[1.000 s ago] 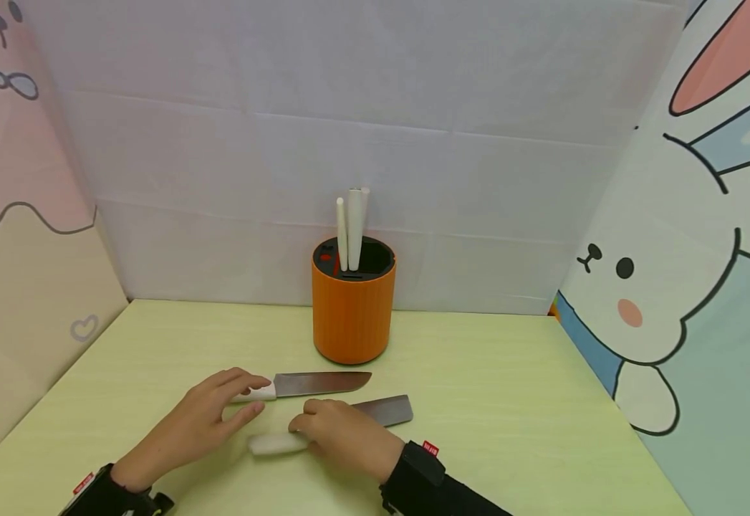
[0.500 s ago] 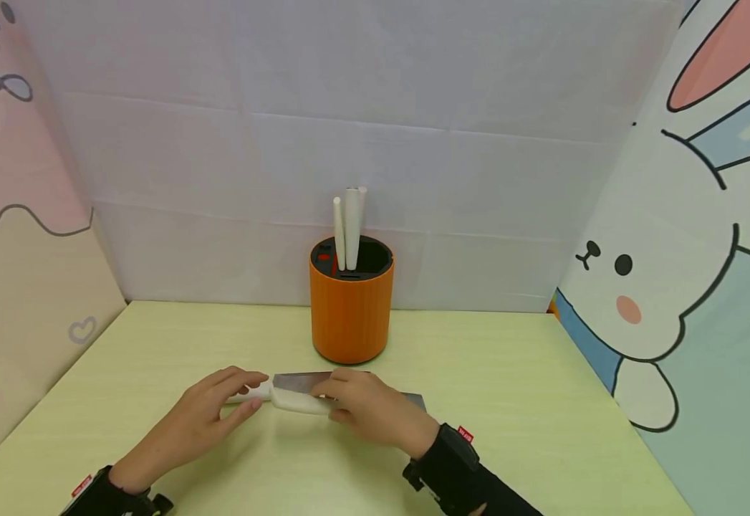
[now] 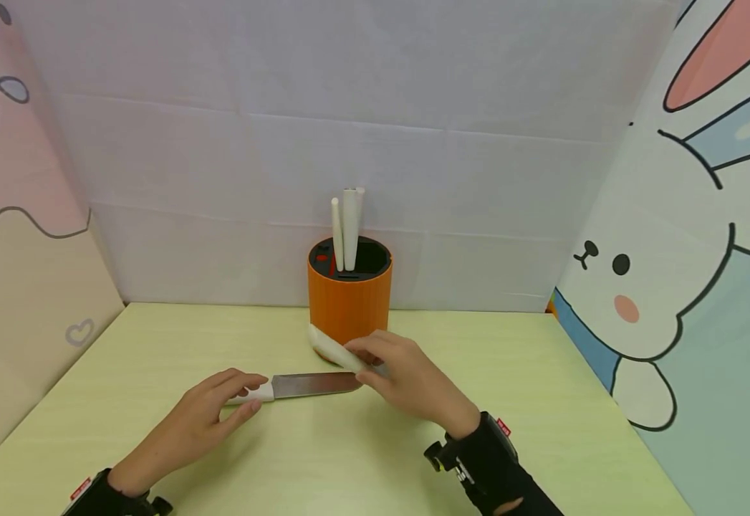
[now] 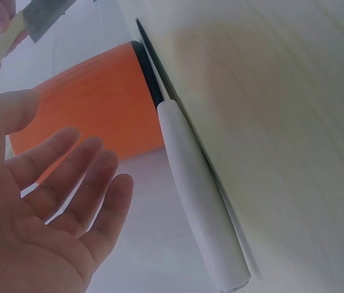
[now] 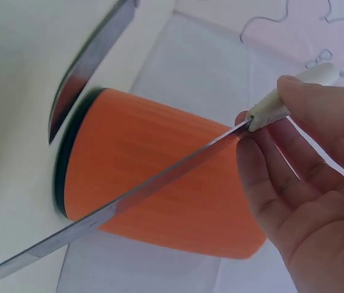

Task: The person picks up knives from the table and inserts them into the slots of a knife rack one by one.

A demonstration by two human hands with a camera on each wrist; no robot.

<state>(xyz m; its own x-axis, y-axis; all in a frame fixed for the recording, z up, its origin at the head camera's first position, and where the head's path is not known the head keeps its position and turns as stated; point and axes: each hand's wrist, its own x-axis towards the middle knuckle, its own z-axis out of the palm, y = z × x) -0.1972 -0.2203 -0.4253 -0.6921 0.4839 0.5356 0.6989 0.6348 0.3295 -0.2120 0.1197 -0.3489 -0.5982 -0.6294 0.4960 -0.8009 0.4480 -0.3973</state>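
My right hand (image 3: 407,373) grips a square-tipped kitchen knife (image 3: 331,350) by its white handle, raised in front of the orange knife block (image 3: 349,304). In the right wrist view its blade (image 5: 172,171) slants down and left across the block, thumb and fingers pinching the handle near the blade. A second kitchen knife (image 3: 315,385) with a white handle lies flat before the block, its tip pointing right. My left hand (image 3: 203,408) hovers by that handle with fingers loosely bent; the left wrist view shows a gap between its fingers and the handle (image 4: 199,189).
Several white handles (image 3: 349,229) stick up from slots in the block's black top, which also has red-marked openings and a dark wide hole. The pale yellow table (image 3: 271,466) ends at a white cloth backdrop (image 3: 220,165), with printed cartoon panels on both sides.
My right hand has lifted the square-tipped knife from the table and carried it up and right towards the block, its handle end tilting upward. My left hand and the other knife have stayed in place.
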